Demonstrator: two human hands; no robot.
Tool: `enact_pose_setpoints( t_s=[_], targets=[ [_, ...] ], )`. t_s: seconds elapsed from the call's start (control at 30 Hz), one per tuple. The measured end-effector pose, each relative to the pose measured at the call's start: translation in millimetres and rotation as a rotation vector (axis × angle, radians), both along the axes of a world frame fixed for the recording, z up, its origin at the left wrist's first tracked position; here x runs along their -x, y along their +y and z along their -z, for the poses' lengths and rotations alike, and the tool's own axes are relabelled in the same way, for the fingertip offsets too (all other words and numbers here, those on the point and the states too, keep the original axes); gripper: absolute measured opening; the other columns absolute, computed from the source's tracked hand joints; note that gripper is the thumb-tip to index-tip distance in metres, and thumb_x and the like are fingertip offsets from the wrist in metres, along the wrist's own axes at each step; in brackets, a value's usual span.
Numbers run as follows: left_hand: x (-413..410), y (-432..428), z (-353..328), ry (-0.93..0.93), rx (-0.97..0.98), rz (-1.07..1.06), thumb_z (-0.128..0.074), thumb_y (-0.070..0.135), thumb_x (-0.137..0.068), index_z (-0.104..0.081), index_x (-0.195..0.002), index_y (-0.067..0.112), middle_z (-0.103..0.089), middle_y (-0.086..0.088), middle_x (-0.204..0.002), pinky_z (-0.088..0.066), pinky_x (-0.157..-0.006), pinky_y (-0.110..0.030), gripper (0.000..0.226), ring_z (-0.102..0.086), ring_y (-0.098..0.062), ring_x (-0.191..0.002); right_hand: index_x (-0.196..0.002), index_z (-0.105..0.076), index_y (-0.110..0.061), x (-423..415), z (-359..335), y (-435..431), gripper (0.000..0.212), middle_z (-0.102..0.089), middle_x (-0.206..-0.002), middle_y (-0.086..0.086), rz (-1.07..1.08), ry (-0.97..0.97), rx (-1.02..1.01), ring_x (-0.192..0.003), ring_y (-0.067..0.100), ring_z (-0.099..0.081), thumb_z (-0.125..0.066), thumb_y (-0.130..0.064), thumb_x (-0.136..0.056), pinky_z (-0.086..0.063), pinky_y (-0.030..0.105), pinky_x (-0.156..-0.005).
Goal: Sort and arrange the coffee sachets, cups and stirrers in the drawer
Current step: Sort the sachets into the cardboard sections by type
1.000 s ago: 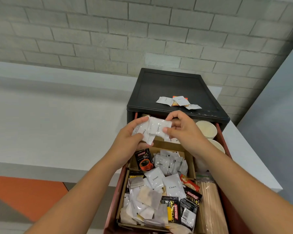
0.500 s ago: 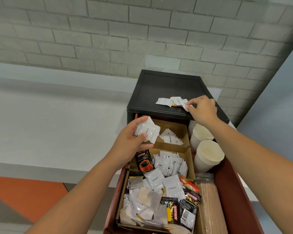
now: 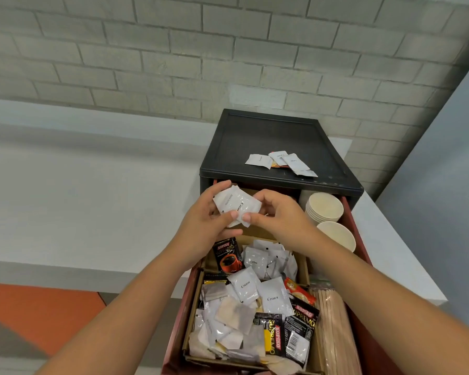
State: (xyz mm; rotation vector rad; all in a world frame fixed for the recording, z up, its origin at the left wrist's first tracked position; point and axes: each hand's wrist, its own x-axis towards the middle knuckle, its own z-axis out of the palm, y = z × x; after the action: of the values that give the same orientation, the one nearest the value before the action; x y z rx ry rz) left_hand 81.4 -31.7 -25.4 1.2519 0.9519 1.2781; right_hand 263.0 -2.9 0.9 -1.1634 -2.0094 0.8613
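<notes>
- Our left hand and right hand both pinch a small stack of white cream sachets above the far part of the open drawer.
- The smooth stack may fan out and drop — into the unsorted mixed pile nearer us, we think.
- The cups stand just right; a careless wrist could tip them.

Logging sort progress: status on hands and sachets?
Both busy: left hand and right hand pinch white cream sachets over the open drawer. More loose sachets on cabinet top. Nothing in the way.
</notes>
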Motion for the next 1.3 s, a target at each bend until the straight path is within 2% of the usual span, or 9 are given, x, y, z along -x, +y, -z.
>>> enact_pose_setpoints(
  t_s=[0.3, 0.5, 0.6, 0.73, 0.9, 1.0, 1.1, 1.13, 1.3],
  targets=[
    [2, 1, 1, -0.016, 0.06, 0.035, -0.051, -0.004, -0.098, -0.054, -0.129, 0.036, -0.073, 0.005, -0.112, -0.06, -0.075, -0.028, 0.051, -0.07, -0.014, -0.105, -0.098, -0.061, -0.025, -14, -8, 15, 0.016, -0.07, -0.106, -0.006, 0.099, 0.213, 0.116, -0.09, 0.007, -0.069, -0.068, -0.014, -0.088, -0.056, 0.018, -0.067],
    [1, -1, 1, 0.011, 0.067, 0.014, -0.056, 0.0, -0.097, -0.059, -0.121, 0.046, -0.073, 0.013, -0.108, -0.06, -0.072, -0.028, 0.052, -0.069, -0.007, -0.105, -0.106, -0.052, -0.035, -34, -27, 42, 0.036, -0.054, -0.119, -0.007, 0.334, 0.291, -0.058, -0.098, 0.011, -0.063, -0.068, -0.008, -0.088, -0.054, 0.017, -0.063],
    [0, -1, 0, 0.027, 0.068, 0.0, -0.06, 0.004, -0.095, -0.061, -0.114, 0.049, -0.073, 0.014, -0.107, -0.06, -0.07, -0.028, 0.049, -0.069, -0.009, -0.105, -0.098, -0.058, -0.029, -44, -35, 68, 0.019, -0.058, -0.108, -0.008, 0.52, 0.182, -0.197, -0.089, 0.008, -0.061, -0.066, -0.014, -0.09, -0.048, 0.016, -0.063],
    [-2, -1, -1, 0.055, 0.066, -0.022, -0.064, 0.009, -0.093, -0.06, -0.116, 0.043, -0.071, 0.005, -0.113, -0.061, -0.072, -0.032, 0.041, -0.069, -0.017, -0.105, -0.103, -0.061, -0.023, -52, -32, 101, 0.014, -0.059, -0.122, 0.003, 0.686, 0.012, -0.21, -0.111, 0.02, -0.056, -0.064, -0.017, -0.092, -0.041, 0.016, -0.064],
    [-2, 0, -2, 0.092, 0.068, -0.033, -0.065, 0.01, -0.094, -0.06, -0.116, 0.027, -0.074, 0.015, -0.101, -0.057, -0.068, -0.022, 0.028, -0.07, -0.003, -0.097, -0.118, -0.066, -0.025, -54, -24, 109, 0.029, -0.046, -0.137, 0.004, 0.703, -0.499, -0.115, -0.126, 0.026, -0.034, -0.061, -0.039, -0.093, -0.036, 0.039, -0.098],
    [-2, 0, 0, 0.109, 0.072, -0.034, -0.064, 0.013, -0.094, -0.063, -0.113, 0.02, -0.073, 0.015, -0.104, -0.057, -0.069, -0.02, 0.02, -0.07, -0.003, -0.098, -0.112, -0.068, -0.028, -45, -31, 86, 0.024, -0.046, -0.132, -0.005, 0.615, -0.386, -0.252, -0.126, 0.018, -0.034, -0.057, -0.041, -0.094, -0.032, 0.036, -0.103],
    [-2, -1, 1, 0.137, 0.062, -0.033, -0.064, 0.015, -0.094, -0.063, -0.112, 0.021, -0.073, 0.011, -0.108, -0.057, -0.071, -0.02, 0.018, -0.07, -0.004, -0.099, -0.097, -0.061, -0.041, -27, -34, 40, 0.006, -0.058, -0.103, -0.027, 0.227, -0.11, -0.2, -0.105, 0.0, -0.052, -0.057, -0.041, -0.094, -0.039, 0.008, -0.088],
    [-1, -1, 0, 0.14, 0.053, -0.027, -0.063, 0.015, -0.095, -0.063, -0.113, 0.019, -0.074, 0.007, -0.108, -0.057, -0.072, -0.021, 0.019, -0.071, -0.006, -0.099, -0.101, -0.061, -0.043, -21, -33, 24, 0.01, -0.061, -0.1, -0.025, 0.087, -0.014, -0.117, -0.101, -0.001, -0.057, -0.059, -0.041, -0.091, -0.044, 0.007, -0.082],
    [0, -2, -1, 0.17, -0.005, -0.003, -0.064, 0.011, -0.094, -0.064, -0.112, 0.016, -0.075, -0.002, -0.1, -0.058, -0.075, -0.023, 0.019, -0.073, -0.016, -0.094, -0.115, -0.048, -0.042, -3, -16, -14, 0.05, -0.061, -0.103, -0.01, -0.102, 0.044, -0.031, -0.088, 0.009, -0.064, -0.073, -0.013, -0.083, -0.057, 0.031, -0.079]
  ],
)
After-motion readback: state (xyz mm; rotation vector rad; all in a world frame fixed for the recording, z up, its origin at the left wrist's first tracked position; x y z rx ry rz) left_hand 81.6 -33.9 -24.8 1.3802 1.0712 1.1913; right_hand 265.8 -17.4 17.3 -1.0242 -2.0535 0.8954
